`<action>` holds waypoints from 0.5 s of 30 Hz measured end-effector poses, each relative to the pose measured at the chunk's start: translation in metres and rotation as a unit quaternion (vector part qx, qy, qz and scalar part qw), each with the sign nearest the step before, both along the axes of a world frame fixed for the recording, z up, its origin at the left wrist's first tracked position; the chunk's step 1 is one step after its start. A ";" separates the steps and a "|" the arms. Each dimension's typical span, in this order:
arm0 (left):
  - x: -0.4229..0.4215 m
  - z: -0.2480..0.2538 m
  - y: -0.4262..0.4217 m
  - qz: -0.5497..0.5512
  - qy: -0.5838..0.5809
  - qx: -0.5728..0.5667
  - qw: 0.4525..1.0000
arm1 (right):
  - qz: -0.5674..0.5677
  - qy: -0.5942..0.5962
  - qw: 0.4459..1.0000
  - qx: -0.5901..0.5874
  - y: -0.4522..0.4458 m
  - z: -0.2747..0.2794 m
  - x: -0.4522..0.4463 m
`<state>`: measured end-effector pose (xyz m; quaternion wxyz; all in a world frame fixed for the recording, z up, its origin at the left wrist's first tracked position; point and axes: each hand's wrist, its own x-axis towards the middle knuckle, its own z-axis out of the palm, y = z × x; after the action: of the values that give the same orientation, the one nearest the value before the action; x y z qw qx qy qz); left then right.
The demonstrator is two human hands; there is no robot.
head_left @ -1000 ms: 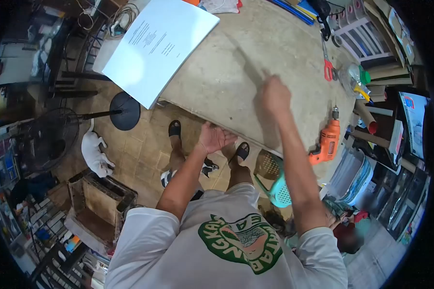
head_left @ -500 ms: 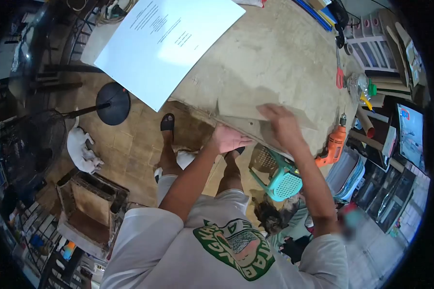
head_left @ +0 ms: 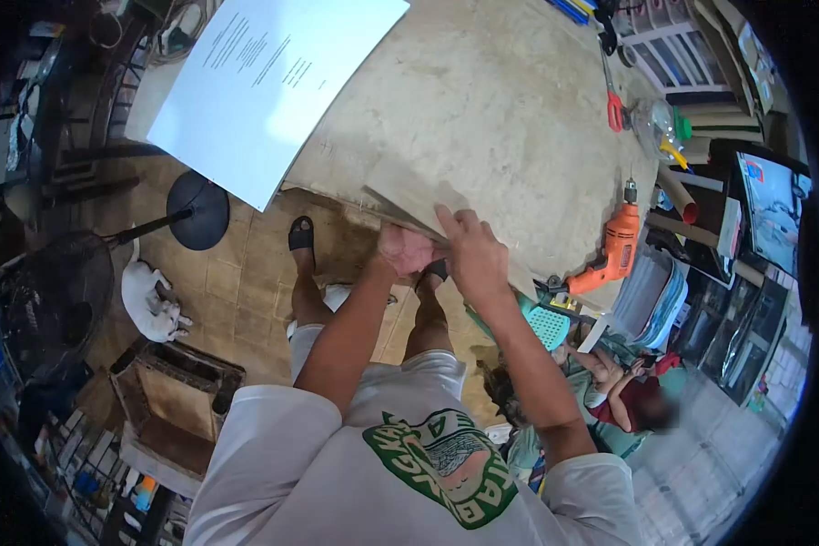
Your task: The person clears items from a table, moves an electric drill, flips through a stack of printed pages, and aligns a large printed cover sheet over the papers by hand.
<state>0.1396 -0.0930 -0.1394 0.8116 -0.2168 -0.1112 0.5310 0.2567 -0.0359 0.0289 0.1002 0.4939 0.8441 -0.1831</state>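
Currently | strip (head_left: pixel 399 209): near edge of table (head_left: pixel 491 118), gripped by right hand (head_left: pixel 476 257) | left hand (head_left: pixel 405 252): cupped by that edge, cannot tell if holding anything | done: strip in hand | left: setting it down; otherwise unclear

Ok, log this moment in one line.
right hand: at thin flat piece, grip unclear | left hand: near edge of table | orange drill: lying on table | white paper: on table, left side

Glare whitens paper (head_left: pixel 278 96); soft shadow falls on table (head_left: pixel 510 109) by right hand (head_left: pixel 476 259); fisheye bends outer view; corners black.
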 end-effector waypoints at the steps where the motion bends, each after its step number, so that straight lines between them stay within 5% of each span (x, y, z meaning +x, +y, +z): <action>1: -0.001 0.000 0.001 -0.007 0.010 -0.011 1.000 | -0.003 0.017 1.000 -0.004 -0.002 0.001 0.001; 4: -0.007 0.009 0.003 -0.044 0.159 -0.033 0.986 | -0.088 0.080 0.988 0.098 0.025 0.010 0.047; 7: -0.011 0.011 0.003 -0.057 0.161 -0.044 0.984 | -0.260 -0.033 0.957 0.128 0.052 -0.010 0.133; 9: -0.012 0.006 0.001 -0.060 0.146 -0.058 0.986 | -0.267 -0.099 0.953 0.105 0.048 -0.043 0.170; 15: -0.016 -0.003 -0.001 -0.064 0.134 -0.054 0.987 | -0.205 -0.028 0.977 0.050 -0.005 -0.013 0.014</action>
<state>0.1237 -0.0935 -0.1426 0.8386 -0.1945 0.0415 0.5072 0.2703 -0.0409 0.0157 0.0587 0.6657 0.7300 -0.1433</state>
